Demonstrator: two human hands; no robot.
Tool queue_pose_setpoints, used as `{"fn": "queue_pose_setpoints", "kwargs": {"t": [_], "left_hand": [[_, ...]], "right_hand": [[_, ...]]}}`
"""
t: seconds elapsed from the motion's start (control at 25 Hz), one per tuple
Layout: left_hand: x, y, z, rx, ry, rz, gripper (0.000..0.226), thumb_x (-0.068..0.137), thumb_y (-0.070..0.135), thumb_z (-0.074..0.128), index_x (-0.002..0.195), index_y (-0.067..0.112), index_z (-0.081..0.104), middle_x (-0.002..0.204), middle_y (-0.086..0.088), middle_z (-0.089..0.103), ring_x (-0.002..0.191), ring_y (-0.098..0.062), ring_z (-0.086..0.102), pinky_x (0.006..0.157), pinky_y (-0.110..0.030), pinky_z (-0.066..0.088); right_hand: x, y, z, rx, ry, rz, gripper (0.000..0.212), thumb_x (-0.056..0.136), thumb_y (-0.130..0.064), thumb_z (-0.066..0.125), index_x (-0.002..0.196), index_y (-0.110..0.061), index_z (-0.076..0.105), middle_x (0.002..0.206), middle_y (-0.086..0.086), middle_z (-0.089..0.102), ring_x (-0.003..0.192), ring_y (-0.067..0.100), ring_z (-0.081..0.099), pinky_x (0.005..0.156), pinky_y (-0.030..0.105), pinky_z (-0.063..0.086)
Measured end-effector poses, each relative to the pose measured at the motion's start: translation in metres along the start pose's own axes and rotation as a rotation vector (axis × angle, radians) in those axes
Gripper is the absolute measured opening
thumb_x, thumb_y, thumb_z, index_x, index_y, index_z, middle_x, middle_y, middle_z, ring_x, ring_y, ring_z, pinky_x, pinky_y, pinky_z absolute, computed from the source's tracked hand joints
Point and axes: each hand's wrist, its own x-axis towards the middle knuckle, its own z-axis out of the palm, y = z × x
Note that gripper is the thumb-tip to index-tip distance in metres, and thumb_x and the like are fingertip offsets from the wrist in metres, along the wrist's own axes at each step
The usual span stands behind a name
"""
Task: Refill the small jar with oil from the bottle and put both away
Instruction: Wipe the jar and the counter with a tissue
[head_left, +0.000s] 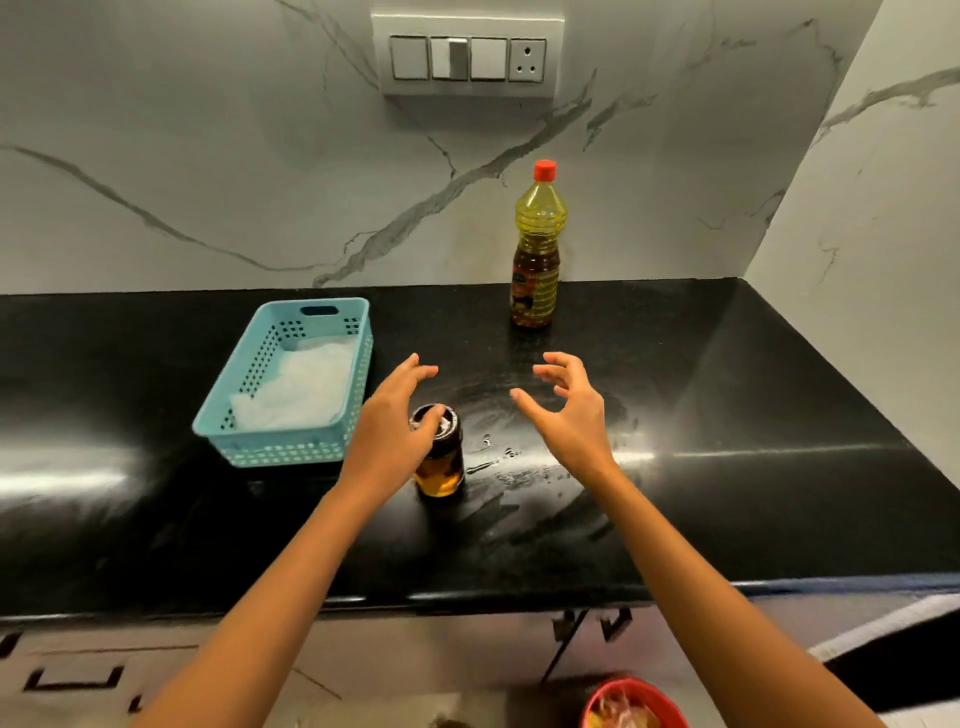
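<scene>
A small glass jar (441, 465) with amber oil in its bottom and a dark lid stands on the black countertop (727, 415). My left hand (387, 423) hovers over it, thumb touching the lid, fingers spread and holding nothing. My right hand (569, 408) floats to the right of the jar, fingers loosely curled, empty. The oil bottle (537, 249) with a red cap stands upright at the back against the wall, beyond my right hand.
A light blue perforated basket (236, 402) with white crumpled plastic inside sits left of the jar. Small wet drops (498, 457) lie on the counter beside the jar. A red bowl (631, 701) shows below the counter edge. A switch panel (467, 57) is on the marble wall.
</scene>
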Motion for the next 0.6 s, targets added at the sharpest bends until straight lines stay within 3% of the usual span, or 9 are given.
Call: {"fn": "queue_pose_setpoints", "kwargs": {"t": [0.12,0.36,0.6], "left_hand": [[-0.017,-0.028,-0.030,0.071,0.056,-0.045,0.043,0.086,0.015,0.062,0.127,0.015,0.052,0.145,-0.005,0.040,0.134,-0.018,0.036,0.105,-0.020,0.022],[-0.027,-0.093,-0.078,0.134,0.079,-0.166,0.049,0.090,0.027,0.057,0.135,0.015,0.042,0.148,-0.004,0.033,0.140,-0.018,0.022,0.113,-0.036,0.024],[-0.022,-0.167,-0.112,0.328,-0.046,-0.174,0.058,0.096,0.042,0.035,0.146,0.015,0.021,0.155,-0.005,0.015,0.144,-0.023,-0.003,0.116,-0.038,-0.002]], "right_hand": [[-0.016,-0.025,0.025,0.020,-0.068,-0.057,0.044,0.080,-0.024,0.072,0.119,-0.017,0.050,0.113,-0.005,0.059,0.107,0.006,0.054,0.096,0.021,0.039],[-0.011,-0.077,0.096,-0.067,-0.196,-0.237,0.029,0.084,-0.023,0.067,0.110,-0.012,0.059,0.110,-0.001,0.062,0.103,0.007,0.054,0.087,0.008,0.037],[0.017,-0.102,0.184,-0.286,-0.377,-0.243,0.034,0.085,-0.029,0.066,0.110,-0.008,0.058,0.116,0.007,0.059,0.105,0.020,0.054,0.089,0.034,0.047]]}}
